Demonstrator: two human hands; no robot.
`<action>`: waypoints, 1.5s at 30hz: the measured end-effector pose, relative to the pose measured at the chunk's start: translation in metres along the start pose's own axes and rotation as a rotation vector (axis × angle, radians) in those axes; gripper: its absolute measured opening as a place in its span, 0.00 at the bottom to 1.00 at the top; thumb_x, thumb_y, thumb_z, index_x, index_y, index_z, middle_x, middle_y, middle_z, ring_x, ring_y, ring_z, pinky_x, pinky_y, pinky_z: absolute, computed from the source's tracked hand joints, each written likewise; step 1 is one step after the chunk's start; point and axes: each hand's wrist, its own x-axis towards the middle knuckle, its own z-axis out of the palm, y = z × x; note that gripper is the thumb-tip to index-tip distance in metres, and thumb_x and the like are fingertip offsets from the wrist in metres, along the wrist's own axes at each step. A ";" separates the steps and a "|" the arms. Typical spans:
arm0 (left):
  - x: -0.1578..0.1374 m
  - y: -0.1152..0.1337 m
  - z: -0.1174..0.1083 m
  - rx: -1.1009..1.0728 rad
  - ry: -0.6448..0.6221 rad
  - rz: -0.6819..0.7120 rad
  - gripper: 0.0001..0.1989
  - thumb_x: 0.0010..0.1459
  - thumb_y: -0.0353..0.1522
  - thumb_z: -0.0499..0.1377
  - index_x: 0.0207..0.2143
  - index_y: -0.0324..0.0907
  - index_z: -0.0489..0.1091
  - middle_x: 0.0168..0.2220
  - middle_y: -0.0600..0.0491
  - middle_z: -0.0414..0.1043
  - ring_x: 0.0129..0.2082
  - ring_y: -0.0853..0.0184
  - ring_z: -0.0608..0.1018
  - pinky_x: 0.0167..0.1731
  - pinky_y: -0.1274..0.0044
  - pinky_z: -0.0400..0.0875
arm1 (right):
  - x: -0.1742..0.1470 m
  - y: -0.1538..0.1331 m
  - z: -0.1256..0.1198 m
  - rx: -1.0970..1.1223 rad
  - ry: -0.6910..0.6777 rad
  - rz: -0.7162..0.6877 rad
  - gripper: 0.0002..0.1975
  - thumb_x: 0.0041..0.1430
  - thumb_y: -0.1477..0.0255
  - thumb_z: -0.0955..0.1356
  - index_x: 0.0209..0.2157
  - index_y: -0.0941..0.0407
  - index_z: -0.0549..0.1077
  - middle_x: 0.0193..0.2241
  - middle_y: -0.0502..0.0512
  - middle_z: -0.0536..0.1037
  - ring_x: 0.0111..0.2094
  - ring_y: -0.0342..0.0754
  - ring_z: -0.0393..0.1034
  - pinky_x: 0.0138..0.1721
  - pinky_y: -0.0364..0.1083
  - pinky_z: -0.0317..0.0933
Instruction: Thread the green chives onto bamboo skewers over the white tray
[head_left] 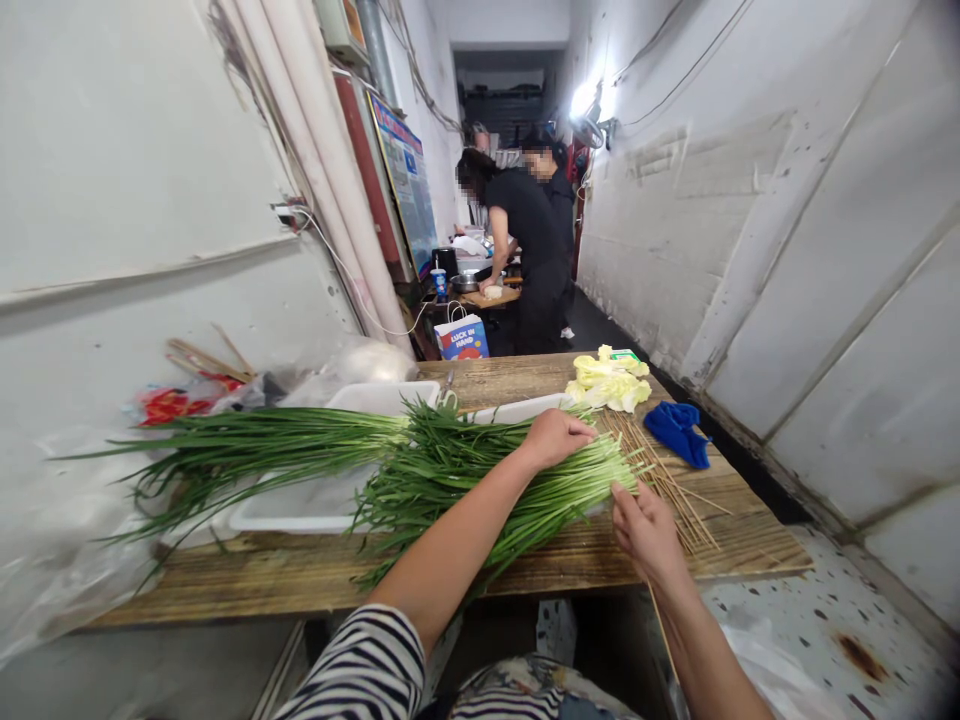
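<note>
A thick bundle of garlic chives (480, 480) lies across the table, pale stem ends to the right and green leaves to the left. My left hand (559, 438) rests on the far side of the stems, fingers curled and pressed together on some of them. At the near stem ends, my right hand (646, 528) is closed in a pinch. A thin bamboo skewer (661, 625) runs down from its palm toward me. Just right of the stems, several loose bamboo skewers (686, 500) lie on the wood. A second bunch of chives (277, 445) stretches over a white tray (300, 515).
Lettuce leaves (609, 380) and a blue cloth (677, 432) sit on the wooden table (247, 580) at the right. Scissors (448, 390) lie behind the chives. Plastic bags (52, 540) crowd the left end. Two people (536, 230) stand at another table farther back.
</note>
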 end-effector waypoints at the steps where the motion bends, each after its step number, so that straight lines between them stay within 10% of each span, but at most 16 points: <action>1: -0.001 0.001 -0.002 -0.011 -0.044 0.009 0.13 0.51 0.33 0.58 0.37 0.39 0.77 0.37 0.52 0.78 0.38 0.68 0.78 0.40 0.81 0.68 | 0.000 0.000 0.000 0.004 0.002 -0.004 0.21 0.48 0.55 0.70 0.25 0.54 0.57 0.10 0.36 0.53 0.10 0.32 0.39 0.08 0.33 0.38; 5: -0.003 0.006 -0.014 -0.010 -0.189 0.024 0.15 0.53 0.28 0.54 0.41 0.39 0.76 0.40 0.52 0.77 0.39 0.69 0.77 0.41 0.82 0.68 | 0.001 0.001 -0.002 -0.013 -0.015 -0.025 0.20 0.49 0.56 0.70 0.26 0.54 0.59 0.11 0.36 0.52 0.10 0.32 0.40 0.09 0.33 0.39; 11: 0.007 0.013 -0.021 0.361 0.062 -0.092 0.13 0.53 0.27 0.54 0.36 0.40 0.77 0.38 0.49 0.77 0.39 0.65 0.76 0.40 0.77 0.67 | 0.000 0.003 -0.006 -0.006 -0.027 -0.004 0.20 0.49 0.56 0.70 0.25 0.54 0.58 0.11 0.36 0.52 0.11 0.32 0.40 0.09 0.32 0.38; 23: 0.024 -0.012 -0.005 0.602 0.023 -0.060 0.10 0.53 0.33 0.57 0.34 0.43 0.77 0.35 0.49 0.77 0.38 0.63 0.75 0.39 0.75 0.65 | 0.002 0.001 -0.006 -0.008 -0.058 0.007 0.21 0.48 0.55 0.70 0.25 0.54 0.59 0.11 0.36 0.52 0.10 0.32 0.39 0.09 0.33 0.38; 38: 0.014 -0.015 0.002 -0.160 0.132 -0.038 0.11 0.50 0.33 0.58 0.31 0.36 0.77 0.36 0.49 0.78 0.36 0.66 0.77 0.39 0.78 0.68 | 0.003 0.001 -0.006 -0.017 -0.050 0.011 0.21 0.48 0.56 0.70 0.25 0.54 0.58 0.10 0.36 0.53 0.10 0.32 0.39 0.09 0.33 0.38; 45: 0.011 -0.012 0.007 -0.193 0.116 -0.066 0.13 0.47 0.34 0.60 0.34 0.36 0.77 0.31 0.50 0.78 0.32 0.66 0.77 0.34 0.78 0.69 | 0.001 -0.002 -0.005 -0.029 -0.040 0.014 0.21 0.48 0.55 0.70 0.25 0.54 0.59 0.10 0.36 0.53 0.10 0.32 0.39 0.09 0.33 0.39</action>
